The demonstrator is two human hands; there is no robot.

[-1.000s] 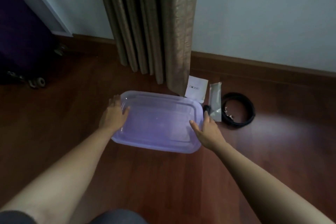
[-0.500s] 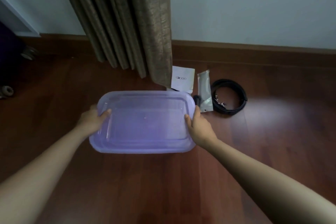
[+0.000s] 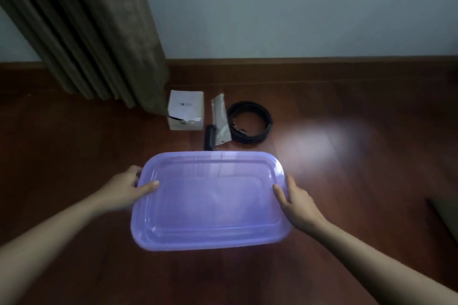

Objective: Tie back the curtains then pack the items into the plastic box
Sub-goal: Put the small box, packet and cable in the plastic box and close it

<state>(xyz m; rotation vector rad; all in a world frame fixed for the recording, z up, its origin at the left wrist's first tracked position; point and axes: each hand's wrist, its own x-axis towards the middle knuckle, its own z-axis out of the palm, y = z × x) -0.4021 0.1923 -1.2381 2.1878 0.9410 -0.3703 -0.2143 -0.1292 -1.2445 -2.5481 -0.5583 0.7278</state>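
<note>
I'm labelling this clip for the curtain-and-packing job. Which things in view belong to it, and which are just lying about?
Part of the job:
curtain
plastic box, gripped by left hand and right hand
white carton
silver pouch
black coil
small black stick

Just lying about:
dark flat object at the right edge, unclear what

Two hands (image 3: 123,188) (image 3: 300,206), one plastic box (image 3: 210,202)

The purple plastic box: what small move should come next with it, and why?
Probably lift its lid off. The left hand and right hand grip the purple box at its short ends, its top looks closed, and the white carton and black coil lie outside it on the floor.
</note>
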